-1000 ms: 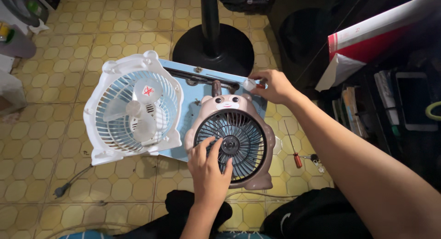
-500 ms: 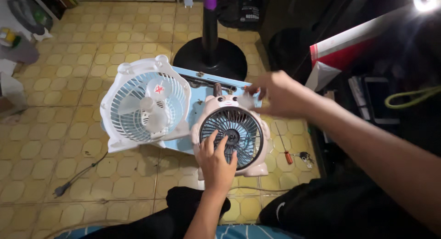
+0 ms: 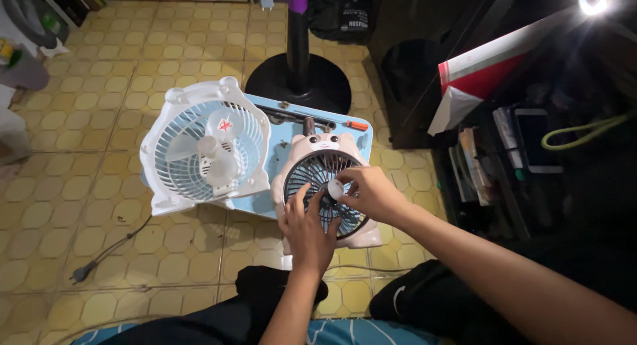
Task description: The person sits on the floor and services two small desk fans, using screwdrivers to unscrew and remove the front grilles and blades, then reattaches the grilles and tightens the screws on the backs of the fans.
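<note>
A small beige fan (image 3: pixel 320 148) shaped like an animal face lies flat on the floor, its dark round grille facing up. My left hand (image 3: pixel 306 233) rests on the lower left of the grille with its fingers spread. My right hand (image 3: pixel 373 196) is over the middle of the grille and pinches a small white round cap (image 3: pixel 335 188) at the hub. Part of the grille is hidden under both hands.
A white box fan (image 3: pixel 206 146) lies left of the small fan, on a light blue board (image 3: pixel 282 123). An orange-handled screwdriver (image 3: pixel 356 125) lies on the board's far edge. Behind stands a black round fan base (image 3: pixel 298 85). A loose plug and cord (image 3: pixel 83 272) lie at left; dark shelves are at right.
My right hand has come from the fan's top right corner to the middle of the grille, with the white cap now in its fingers. My left hand stays on the grille.
</note>
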Demonstrator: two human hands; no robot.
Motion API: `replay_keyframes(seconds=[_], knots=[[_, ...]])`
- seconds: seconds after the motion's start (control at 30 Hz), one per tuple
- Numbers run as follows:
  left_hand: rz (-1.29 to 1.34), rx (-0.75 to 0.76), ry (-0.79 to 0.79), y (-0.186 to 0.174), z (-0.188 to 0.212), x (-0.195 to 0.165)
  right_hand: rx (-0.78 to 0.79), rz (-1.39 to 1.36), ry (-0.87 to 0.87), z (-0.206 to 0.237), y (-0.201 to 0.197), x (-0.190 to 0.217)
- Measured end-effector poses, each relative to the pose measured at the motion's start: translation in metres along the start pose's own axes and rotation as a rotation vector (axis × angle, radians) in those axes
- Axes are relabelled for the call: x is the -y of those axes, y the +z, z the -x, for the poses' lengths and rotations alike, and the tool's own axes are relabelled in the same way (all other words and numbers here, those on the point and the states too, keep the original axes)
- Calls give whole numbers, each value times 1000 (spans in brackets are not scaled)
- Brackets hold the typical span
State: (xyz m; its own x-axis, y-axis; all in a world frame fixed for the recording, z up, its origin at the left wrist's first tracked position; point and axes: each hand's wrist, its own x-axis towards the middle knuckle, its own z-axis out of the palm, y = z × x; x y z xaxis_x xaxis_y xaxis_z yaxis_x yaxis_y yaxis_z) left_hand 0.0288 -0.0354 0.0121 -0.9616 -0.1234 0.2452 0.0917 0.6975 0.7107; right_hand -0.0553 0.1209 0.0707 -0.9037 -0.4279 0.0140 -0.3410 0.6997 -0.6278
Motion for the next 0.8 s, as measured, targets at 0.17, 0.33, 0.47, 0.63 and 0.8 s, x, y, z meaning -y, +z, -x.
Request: replay_keyframes(seconds=[0.17, 0.33, 0.47, 0.63, 0.8], knots=[[-5, -26, -21, 8, -3, 2, -2, 75, -63, -3, 10, -8], [23, -90, 11, 16, -2, 5, -20, 62, -60, -2, 16, -10], [9, -87, 5, 19, -4, 7, -45, 85, -81, -3, 18, -11], [127, -169, 88, 22, -4, 10, -57, 174, -128, -3, 25, -14], [166, -192, 125, 21, -4, 10, -77, 179, -180, -7, 29, -18]])
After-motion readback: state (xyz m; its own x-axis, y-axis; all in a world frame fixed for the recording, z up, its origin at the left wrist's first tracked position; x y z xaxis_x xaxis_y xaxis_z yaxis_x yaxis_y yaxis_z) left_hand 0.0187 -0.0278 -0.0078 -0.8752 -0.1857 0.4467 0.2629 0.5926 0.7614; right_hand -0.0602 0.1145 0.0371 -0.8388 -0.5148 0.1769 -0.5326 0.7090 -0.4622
